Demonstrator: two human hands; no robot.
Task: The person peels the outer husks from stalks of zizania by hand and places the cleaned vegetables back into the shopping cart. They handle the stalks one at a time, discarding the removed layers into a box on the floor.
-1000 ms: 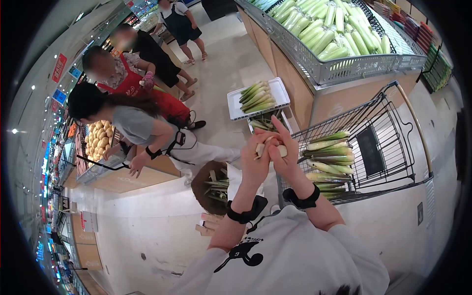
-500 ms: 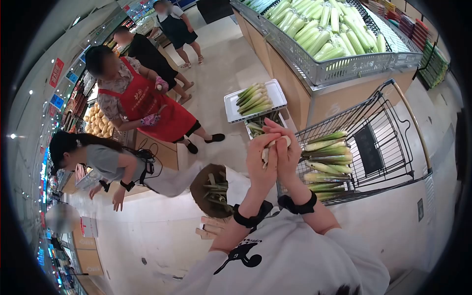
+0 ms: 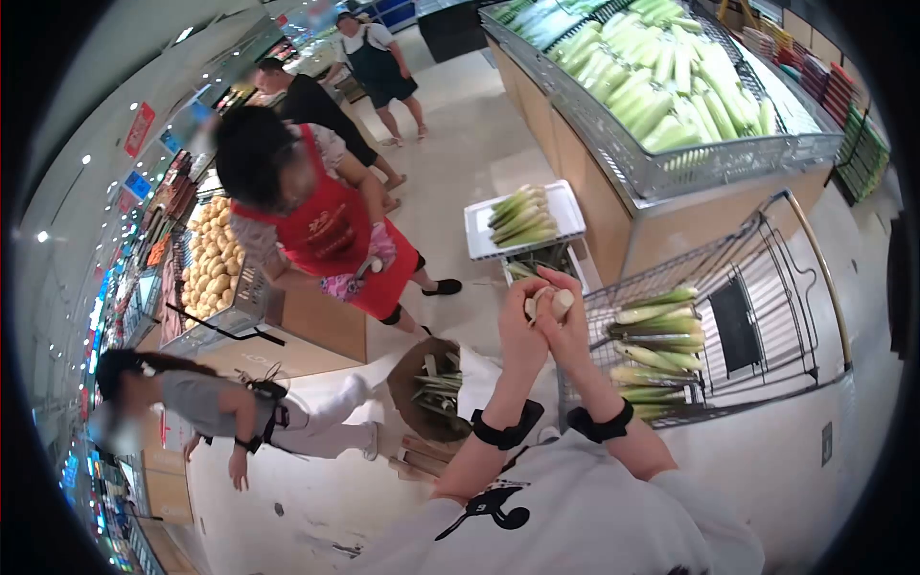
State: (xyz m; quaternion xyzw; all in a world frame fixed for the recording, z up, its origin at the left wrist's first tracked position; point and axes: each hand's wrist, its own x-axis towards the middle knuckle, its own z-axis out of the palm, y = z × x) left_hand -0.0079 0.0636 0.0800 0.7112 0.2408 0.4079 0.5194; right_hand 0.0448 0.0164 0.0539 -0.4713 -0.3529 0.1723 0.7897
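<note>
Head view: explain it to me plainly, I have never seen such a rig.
There is no robot here: a camera worn on a person's head looks forward and down at their bare left hand and right hand. Together they clasp a short, pale, blunt-ended piece, partly hidden by the fingers. At the picture's right, a dark wire shopping cart holds long green-and-white stalks. Beyond the hands, a bundle of similar stalks lies on a shallow white rectangular tray.
</note>
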